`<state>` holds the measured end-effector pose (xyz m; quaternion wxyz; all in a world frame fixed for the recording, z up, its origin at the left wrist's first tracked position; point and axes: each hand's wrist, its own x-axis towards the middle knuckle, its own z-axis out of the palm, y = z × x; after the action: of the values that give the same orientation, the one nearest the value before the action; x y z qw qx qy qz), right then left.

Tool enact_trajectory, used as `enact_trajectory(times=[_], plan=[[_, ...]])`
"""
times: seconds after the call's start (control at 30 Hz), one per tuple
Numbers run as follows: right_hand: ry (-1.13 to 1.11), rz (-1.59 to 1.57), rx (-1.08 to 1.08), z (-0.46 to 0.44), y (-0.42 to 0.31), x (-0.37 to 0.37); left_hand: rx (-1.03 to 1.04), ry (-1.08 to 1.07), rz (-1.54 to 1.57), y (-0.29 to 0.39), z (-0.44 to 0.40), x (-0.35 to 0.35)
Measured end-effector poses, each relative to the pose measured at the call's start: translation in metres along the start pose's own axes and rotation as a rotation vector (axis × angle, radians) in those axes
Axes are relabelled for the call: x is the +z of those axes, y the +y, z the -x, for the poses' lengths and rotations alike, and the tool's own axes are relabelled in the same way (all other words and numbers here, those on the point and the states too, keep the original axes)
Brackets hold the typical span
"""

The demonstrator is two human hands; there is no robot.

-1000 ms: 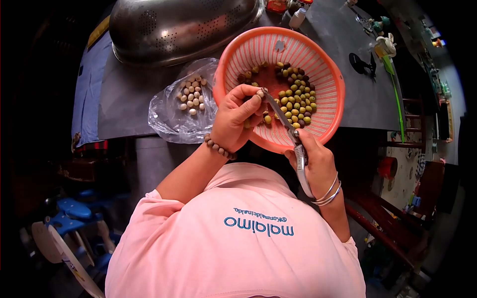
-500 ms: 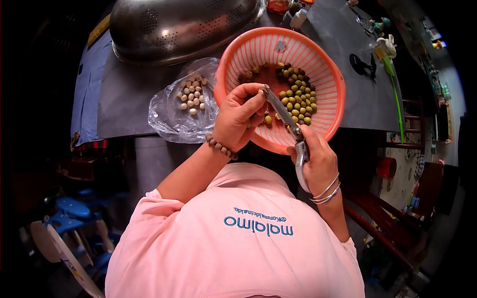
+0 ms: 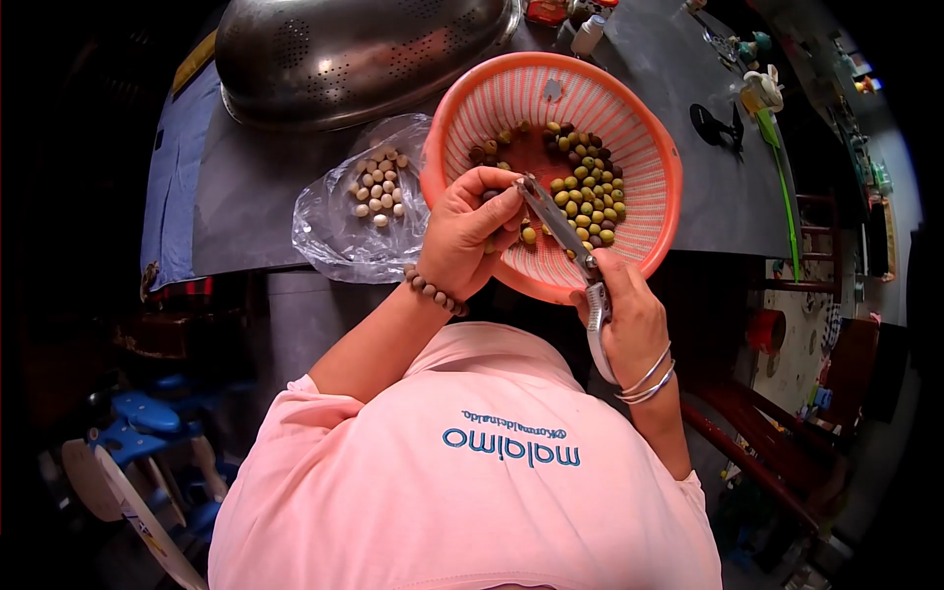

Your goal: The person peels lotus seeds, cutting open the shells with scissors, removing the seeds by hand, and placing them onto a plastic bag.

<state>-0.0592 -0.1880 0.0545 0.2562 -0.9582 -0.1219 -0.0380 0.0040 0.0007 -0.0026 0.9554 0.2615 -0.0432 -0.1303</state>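
Note:
My right hand [image 3: 632, 310] is wrapped round the silver handles of a pair of scissors [image 3: 565, 234]. Their blades point up and left, with the tips at the fingertips of my left hand [image 3: 467, 231]. That hand is closed in a pinch, and a small dark nut [image 3: 489, 196] shows between its fingers, mostly hidden. Both hands are over the near part of an orange plastic basket [image 3: 672, 167]. Inside lie many small oval nuts [image 3: 587, 195], yellow-green and brown. Left of the basket, a clear plastic bag [image 3: 320, 221] holds pale, cream-coloured nuts [image 3: 377, 185].
A large metal colander [image 3: 324, 64] lies upside down at the back left of the grey table [image 3: 241, 211]. Small bottles and jars, including a white bottle [image 3: 588, 34], stand behind the basket. A black object [image 3: 716, 128] and a green stick [image 3: 782, 182] are at the right.
My left fingers have shifted slightly at the scissor tips, and the dark nut between them shows more. The scissors remain in my right hand, almost unmoved.

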Motion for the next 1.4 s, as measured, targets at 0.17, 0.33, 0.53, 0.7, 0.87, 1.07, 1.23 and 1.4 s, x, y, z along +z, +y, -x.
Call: enact_trajectory(times=[0.17, 0.33, 0.53, 0.7, 0.87, 1.07, 1.23, 1.4], plan=[[-0.030, -0.054, 0.006, 0.001, 0.000, -0.001, 0.026, -0.005, -0.031, 0.000, 0.000, 0.000], [-0.034, -0.100, -0.006, 0.001, 0.000, -0.001, 0.014, 0.008, -0.021, 0.000, 0.000, -0.001], [-0.049, -0.163, 0.003, 0.000, -0.003, -0.004, -0.037, -0.008, 0.033, 0.004, 0.001, 0.000], [-0.064, -0.198, 0.006, 0.000, -0.004, -0.006, -0.036, 0.034, 0.004, 0.002, 0.001, 0.002], [-0.098, -0.226, -0.006, 0.002, -0.001, -0.005, -0.067, 0.018, 0.046, 0.002, 0.001, 0.000], [-0.147, -0.356, 0.052, 0.002, -0.005, -0.011, -0.071, 0.027, 0.006, 0.004, 0.000, 0.002], [-0.220, -0.447, 0.121, 0.000, -0.007, -0.015, -0.075, -0.092, 0.019, 0.008, -0.003, -0.005], [-0.316, -0.546, 0.197, 0.000, -0.005, -0.018, -0.100, -0.110, -0.001, 0.012, -0.004, -0.004]])
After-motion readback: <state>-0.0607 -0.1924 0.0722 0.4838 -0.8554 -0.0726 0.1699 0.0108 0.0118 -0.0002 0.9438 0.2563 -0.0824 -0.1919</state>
